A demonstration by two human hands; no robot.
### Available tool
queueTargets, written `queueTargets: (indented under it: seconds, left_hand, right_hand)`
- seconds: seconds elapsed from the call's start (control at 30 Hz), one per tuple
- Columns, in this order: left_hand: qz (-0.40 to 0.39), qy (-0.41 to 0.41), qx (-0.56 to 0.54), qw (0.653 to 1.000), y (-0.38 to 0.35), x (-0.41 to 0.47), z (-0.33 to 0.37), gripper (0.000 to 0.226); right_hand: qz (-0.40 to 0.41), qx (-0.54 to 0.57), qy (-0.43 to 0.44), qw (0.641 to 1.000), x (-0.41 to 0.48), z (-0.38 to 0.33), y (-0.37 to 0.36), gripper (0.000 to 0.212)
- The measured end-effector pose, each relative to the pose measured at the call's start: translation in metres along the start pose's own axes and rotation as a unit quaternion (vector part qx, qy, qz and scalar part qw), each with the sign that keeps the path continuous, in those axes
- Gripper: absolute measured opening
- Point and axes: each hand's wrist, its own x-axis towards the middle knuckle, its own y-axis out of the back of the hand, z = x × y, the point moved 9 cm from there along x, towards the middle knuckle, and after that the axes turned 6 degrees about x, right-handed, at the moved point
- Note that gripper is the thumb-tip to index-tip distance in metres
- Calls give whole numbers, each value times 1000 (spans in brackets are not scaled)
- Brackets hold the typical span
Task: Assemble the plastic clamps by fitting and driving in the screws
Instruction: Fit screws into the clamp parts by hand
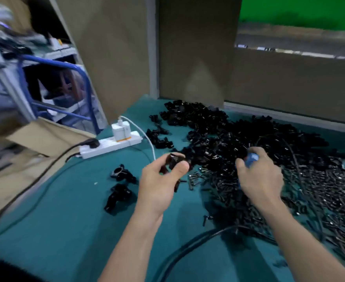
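Surface: teal felt-covered bench [66, 231], backed by upright brown cardboard panels [196, 47]; a green wall [299, 11] shows beyond them. Landmark for all places below: the large pile of black plastic clamp parts [228, 135] at the middle of the bench.

- Left hand [159, 180]: thumb and fingers curled round one black plastic clamp [174, 159], held off the felt just at the pile's left edge.
- Right hand [259, 176]: fingers wrapped round a blue-handled tool [252, 158], over the pile's near side. The tool's tip is hidden, so its kind cannot be told.
- Loose silver-headed screws [195, 178]: on the felt between the two hands, touching the pile's near-left fringe.
- Heap of dark screws [330, 196]: right of the pile and running into it.
- Two separate black clamps [121, 174]: lying apart on the felt, left of the pile, one nearer the person than the other.
- White power strip [110, 146]: further left of the pile, carrying a white charger block [121, 131] and a black plug [90, 143].
- Thick black cable [188, 247]: curving over the felt, on the near side of the pile.
- Blue metal frame [86, 82]: far left of the pile, off the bench; blurred.
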Motion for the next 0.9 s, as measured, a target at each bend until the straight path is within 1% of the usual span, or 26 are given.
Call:
queueTargets:
  seconds: [0.03, 0.07, 0.1, 0.13, 0.17, 0.2, 0.23, 0.3, 0.33, 0.4, 0.43, 0.5, 0.57, 0.63, 0.7, 0.73, 0.77, 0.8, 0.83, 0.87, 0.9]
  left_hand:
    - [25, 0, -12, 1000, 12, -6, -3, 15]
    - [53, 6, -40, 998, 22, -11, -8, 17]
    - [84, 22, -80, 993, 32, -15, -15, 16]
    - [118, 42, -114, 985, 41, -18, -22, 15]
    - [152, 59, -135, 977, 52, -22, -30, 14]
    - [184, 64, -136, 971, 64, -26, -36, 14]
    - [217, 61, -114, 968, 79, -29, -40, 14]
    - [277, 44, -23, 959, 114, -35, -43, 12]
    - [303, 42, 36, 952, 131, -37, -43, 16]
    - [341, 47, 151, 927, 161, -37, -41, 19]
    - [349, 52, 182, 918, 172, -33, -41, 18]
    - [354, 77, 200, 910, 187, -21, -46, 17]
    - [354, 118, 217, 902, 198, -10, -55, 23]
    - [338, 151, 234, 899, 201, -3, -65, 31]
    - [341, 159, 245, 894, 200, -3, -66, 39]
    - [356, 146, 245, 890, 199, -7, -62, 39]
    - [378, 115, 247, 885, 194, -12, -54, 37]
    - [396, 73, 250, 881, 185, -18, -42, 33]
    - [400, 30, 255, 880, 171, -22, -29, 29]
    - [388, -8, 259, 884, 153, -25, -18, 26]
    - [362, -40, 263, 893, 132, -24, -10, 23]
  right_hand:
    - [-54, 75, 41, 995, -13, -30, -11, 19]
    - [-138, 175, 50, 974, -34, -60, -27, 10]
    - [-238, 272, 35, 932, -59, -87, -48, 7]
    - [-324, 341, 14, 882, -87, -112, -68, 10]
    - [-379, 372, 5, 847, -111, -132, -85, 15]
    - [-404, 380, 4, 832, -127, -146, -98, 20]
    - [-416, 388, -3, 822, -139, -157, -110, 21]
    - [-441, 405, -31, 800, -154, -173, -135, 20]
    - [-449, 402, -35, 797, -158, -182, -147, 20]
    - [-439, 374, -16, 817, -160, -198, -167, 19]
    - [-428, 360, -6, 829, -159, -205, -177, 19]
    - [-396, 335, 1, 855, -153, -213, -189, 20]
    - [-375, 327, 4, 868, -142, -212, -191, 19]
    - [-361, 323, 10, 875, -126, -197, -183, 23]
    - [-317, 276, 37, 907, -96, -169, -164, 28]
    - [-288, 230, 57, 928, -76, -155, -151, 27]
    - [-263, 170, 69, 947, -56, -140, -139, 26]
    - [-247, 82, 82, 962, -35, -124, -131, 30]
    - [-239, -37, 97, 965, -16, -106, -128, 42]
    - [-246, -144, 106, 952, 0, -90, -129, 58]
    - [-260, -208, 109, 936, 10, -77, -130, 68]
